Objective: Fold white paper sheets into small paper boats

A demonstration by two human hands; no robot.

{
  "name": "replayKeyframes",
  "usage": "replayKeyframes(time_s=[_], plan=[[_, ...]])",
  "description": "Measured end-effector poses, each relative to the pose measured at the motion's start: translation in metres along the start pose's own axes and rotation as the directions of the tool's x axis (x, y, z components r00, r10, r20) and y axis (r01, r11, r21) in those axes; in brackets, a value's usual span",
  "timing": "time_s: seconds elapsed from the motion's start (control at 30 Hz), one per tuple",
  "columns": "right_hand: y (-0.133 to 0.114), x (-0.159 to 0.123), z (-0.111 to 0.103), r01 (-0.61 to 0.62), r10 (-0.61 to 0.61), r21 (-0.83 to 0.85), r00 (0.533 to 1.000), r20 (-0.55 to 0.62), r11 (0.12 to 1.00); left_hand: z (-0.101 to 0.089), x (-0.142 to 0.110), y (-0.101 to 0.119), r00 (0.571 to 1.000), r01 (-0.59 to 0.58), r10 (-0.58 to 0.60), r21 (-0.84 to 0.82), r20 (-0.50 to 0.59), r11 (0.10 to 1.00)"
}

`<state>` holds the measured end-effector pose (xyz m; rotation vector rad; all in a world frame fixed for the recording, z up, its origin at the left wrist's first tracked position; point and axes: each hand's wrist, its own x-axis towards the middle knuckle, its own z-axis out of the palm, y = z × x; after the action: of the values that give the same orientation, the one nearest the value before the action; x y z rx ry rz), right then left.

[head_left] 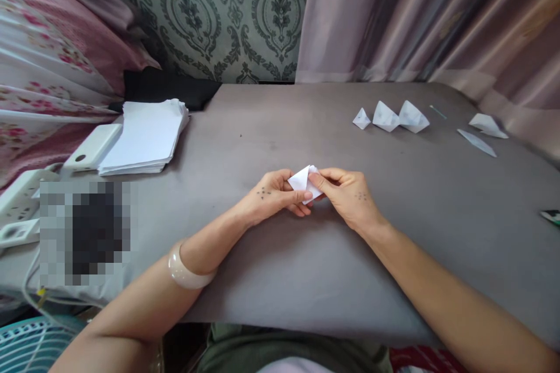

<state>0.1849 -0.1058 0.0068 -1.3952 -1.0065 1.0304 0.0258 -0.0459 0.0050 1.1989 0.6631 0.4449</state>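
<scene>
Above the middle of the table, a small folded white paper (299,179) is held between both hands. My left hand (275,193) is closed on its left and lower edge, the thumb lying across the front and the fingers behind. On the upper right part, my right hand (347,193) pinches the same paper with its thumb pressed on the face. Layers stick up at the paper's top edge; its back is hidden by the fingers.
Several folded white paper pieces (385,116) stand at the back right, with a flatter folded one (487,125) farther right. A stack of white paper (137,137) lies at the left beside a white box (93,147). Power strips (21,198) sit at the left edge above a blue fan (37,347).
</scene>
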Motion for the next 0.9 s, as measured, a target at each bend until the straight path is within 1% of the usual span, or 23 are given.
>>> replayKeyframes(time_s=[0.07, 0.13, 0.2, 0.27, 0.33, 0.43, 0.5, 0.57, 0.63, 0.7, 0.73, 0.8, 0.9], plan=[[0.001, 0.0, 0.0, -0.023, 0.021, 0.057, 0.999, 0.047, 0.998, 0.0, 0.0, 0.0, 0.999, -0.009, 0.008, 0.0, -0.04, 1.0], [0.002, 0.001, 0.0, -0.096, 0.078, 0.149, 0.99, 0.121, 0.984, 0.0, 0.002, -0.001, 0.994, -0.039, 0.04, 0.013, -0.099, 0.999], [0.004, 0.002, -0.001, -0.172, 0.14, 0.216, 0.978, 0.154, 0.961, -0.002, 0.004, -0.004, 0.989, -0.07, 0.073, 0.026, -0.132, 0.997], [0.006, 0.005, -0.001, -0.206, 0.183, 0.235, 0.976, 0.117, 0.95, -0.002, 0.006, -0.005, 0.988, -0.092, 0.094, 0.025, -0.125, 0.995], [0.005, 0.006, -0.002, -0.214, 0.204, 0.23, 0.977, 0.067, 0.949, -0.003, 0.007, -0.006, 0.99, -0.098, 0.098, 0.008, -0.101, 0.995], [0.004, 0.007, -0.002, -0.198, 0.191, 0.202, 0.98, 0.057, 0.959, -0.002, 0.006, -0.005, 0.993, -0.081, 0.081, 0.01, -0.088, 0.997], [0.005, 0.006, -0.001, -0.145, 0.136, 0.173, 0.989, 0.06, 0.974, -0.002, 0.006, -0.005, 0.991, -0.072, 0.075, 0.028, -0.107, 0.997], [0.006, 0.007, 0.0, -0.065, 0.062, 0.125, 0.998, 0.023, 0.99, -0.004, 0.007, -0.007, 0.992, -0.062, 0.066, 0.038, -0.109, 0.997], [0.009, 0.011, 0.0, 0.009, -0.007, 0.041, 1.0, -0.031, 0.999, -0.006, 0.01, -0.009, 0.995, -0.053, 0.057, 0.057, -0.081, 0.997], [0.013, 0.016, 0.0, 0.098, -0.103, -0.076, 0.993, -0.063, 0.992, -0.011, 0.014, -0.012, 0.995, -0.067, 0.075, 0.109, -0.067, 0.992], [0.014, 0.019, -0.001, 0.153, -0.163, -0.134, 0.985, -0.063, 0.979, -0.014, 0.016, -0.012, 0.992, -0.096, 0.107, 0.14, -0.072, 0.985], [0.018, 0.025, -0.001, 0.262, -0.278, -0.226, 0.96, -0.041, 0.938, -0.019, 0.02, -0.012, 0.971, -0.198, 0.219, 0.189, -0.098, 0.962], [0.023, 0.031, -0.001, 0.37, -0.385, -0.275, 0.923, 0.002, 0.887, -0.025, 0.025, -0.008, 0.912, -0.355, 0.391, 0.235, -0.128, 0.905]])
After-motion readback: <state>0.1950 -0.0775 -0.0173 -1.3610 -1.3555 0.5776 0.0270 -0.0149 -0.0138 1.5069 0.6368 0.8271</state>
